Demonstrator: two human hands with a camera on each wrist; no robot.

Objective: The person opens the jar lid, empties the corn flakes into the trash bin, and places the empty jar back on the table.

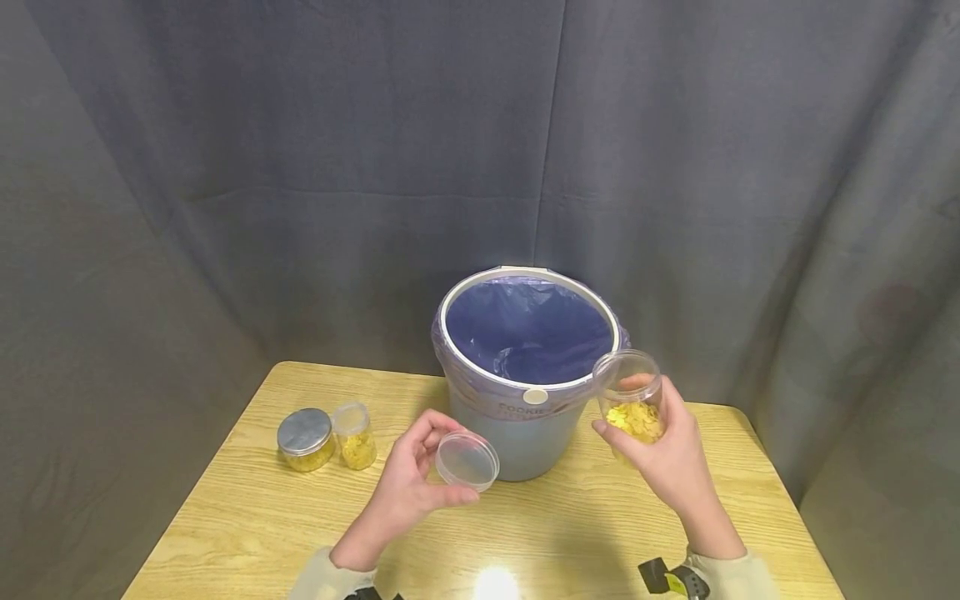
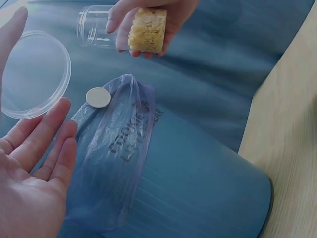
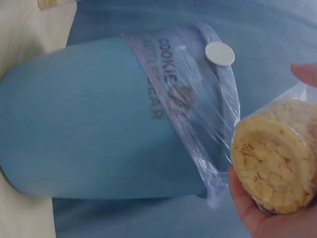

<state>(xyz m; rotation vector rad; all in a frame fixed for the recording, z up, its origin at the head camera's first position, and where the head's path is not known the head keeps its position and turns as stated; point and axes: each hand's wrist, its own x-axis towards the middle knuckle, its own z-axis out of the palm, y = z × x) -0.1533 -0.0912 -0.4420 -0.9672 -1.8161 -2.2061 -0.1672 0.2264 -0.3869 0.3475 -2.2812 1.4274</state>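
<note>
My left hand (image 1: 408, 479) pinches a round clear lid (image 1: 468, 461) by its edge, in front of the bin. On the right, my right hand (image 1: 671, 454) grips a clear jar (image 1: 630, 396) partly filled with yellow flakes (image 2: 148, 30); its mouth is uncovered. The jar is beside the right front rim of a trash bin (image 1: 517, 442). A purple bag (image 1: 525, 329) lines the bin and folds over its outside under a white ring. In the right wrist view the jar's flake-covered base (image 3: 270, 166) faces the camera.
At the left of the wooden table (image 1: 240, 500) stand a low jar with a silver lid (image 1: 304, 432) and a small clear jar (image 1: 355, 437), both with yellow contents. A grey curtain (image 1: 360, 167) hangs behind the table and along its sides.
</note>
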